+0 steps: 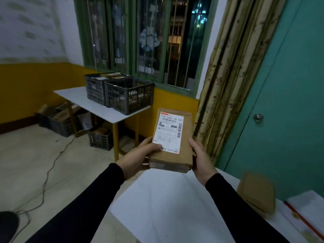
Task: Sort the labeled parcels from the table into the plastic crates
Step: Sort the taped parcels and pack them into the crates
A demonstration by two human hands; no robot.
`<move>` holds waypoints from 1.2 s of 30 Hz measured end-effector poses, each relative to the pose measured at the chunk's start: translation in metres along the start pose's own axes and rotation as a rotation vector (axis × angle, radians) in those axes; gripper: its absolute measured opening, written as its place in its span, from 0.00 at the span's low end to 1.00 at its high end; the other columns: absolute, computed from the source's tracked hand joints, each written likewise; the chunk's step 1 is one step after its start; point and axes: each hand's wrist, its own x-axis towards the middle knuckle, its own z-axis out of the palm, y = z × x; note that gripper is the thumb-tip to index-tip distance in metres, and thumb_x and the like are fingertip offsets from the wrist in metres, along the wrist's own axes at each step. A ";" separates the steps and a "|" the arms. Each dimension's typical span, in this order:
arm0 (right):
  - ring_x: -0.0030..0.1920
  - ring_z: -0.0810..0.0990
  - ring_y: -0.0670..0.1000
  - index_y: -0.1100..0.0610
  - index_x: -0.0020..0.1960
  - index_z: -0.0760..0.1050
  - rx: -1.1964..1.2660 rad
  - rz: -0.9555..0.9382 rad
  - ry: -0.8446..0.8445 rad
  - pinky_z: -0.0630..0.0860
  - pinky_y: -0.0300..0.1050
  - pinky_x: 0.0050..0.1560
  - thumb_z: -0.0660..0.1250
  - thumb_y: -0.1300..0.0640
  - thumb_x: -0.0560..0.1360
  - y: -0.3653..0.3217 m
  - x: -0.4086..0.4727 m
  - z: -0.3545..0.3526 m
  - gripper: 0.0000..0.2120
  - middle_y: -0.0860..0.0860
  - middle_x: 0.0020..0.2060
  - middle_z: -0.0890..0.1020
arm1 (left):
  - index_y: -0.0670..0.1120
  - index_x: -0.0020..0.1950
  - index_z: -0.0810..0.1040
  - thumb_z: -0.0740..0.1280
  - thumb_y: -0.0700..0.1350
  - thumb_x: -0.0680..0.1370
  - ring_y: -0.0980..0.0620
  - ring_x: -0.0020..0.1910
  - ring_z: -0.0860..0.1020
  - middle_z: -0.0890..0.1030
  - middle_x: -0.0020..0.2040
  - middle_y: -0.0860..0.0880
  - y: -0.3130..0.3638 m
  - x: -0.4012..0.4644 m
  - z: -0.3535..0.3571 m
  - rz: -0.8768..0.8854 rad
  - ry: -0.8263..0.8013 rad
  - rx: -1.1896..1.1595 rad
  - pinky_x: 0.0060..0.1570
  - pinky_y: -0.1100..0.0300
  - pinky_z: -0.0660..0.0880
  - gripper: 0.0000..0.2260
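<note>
A flat brown cardboard parcel (182, 149) with a white shipping label facing me is held up in front of me, above the near white table (168, 204). My left hand (138, 156) grips its lower left edge, thumb on the label. My right hand (201, 158) holds its right side. Two dark plastic crates stand on a far white table (75, 96): the nearer crate (128, 95) and the one behind it (95, 87), both with parcels inside. Another brown parcel (257, 193) lies on the near table at right.
More crates (59, 121) (100, 138) with cardboard sit on the floor under the far table. A cable (52, 165) runs across the tiled floor. A barred window, a curtain (228, 81) and a teal door (287, 95) stand ahead and to the right.
</note>
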 end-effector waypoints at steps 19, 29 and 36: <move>0.58 0.83 0.52 0.45 0.72 0.69 0.027 0.019 -0.268 0.78 0.61 0.61 0.64 0.45 0.72 0.082 0.157 0.397 0.28 0.49 0.59 0.83 | 0.59 0.68 0.71 0.64 0.62 0.76 0.49 0.55 0.81 0.83 0.57 0.53 0.002 -0.039 -0.390 0.147 0.439 -0.167 0.53 0.53 0.78 0.21; 0.59 0.82 0.53 0.45 0.73 0.68 0.075 0.040 -0.327 0.78 0.57 0.60 0.64 0.42 0.75 0.116 0.317 0.473 0.27 0.50 0.59 0.83 | 0.58 0.72 0.68 0.64 0.60 0.77 0.51 0.56 0.82 0.83 0.59 0.54 0.015 0.080 -0.508 0.196 0.516 -0.186 0.51 0.56 0.76 0.23; 0.58 0.83 0.51 0.43 0.68 0.70 0.116 0.064 -0.350 0.80 0.52 0.57 0.59 0.47 0.82 0.109 0.459 0.520 0.15 0.48 0.59 0.83 | 0.56 0.70 0.71 0.69 0.62 0.72 0.48 0.59 0.80 0.83 0.59 0.52 0.068 0.197 -0.606 0.231 0.540 -0.208 0.64 0.44 0.73 0.28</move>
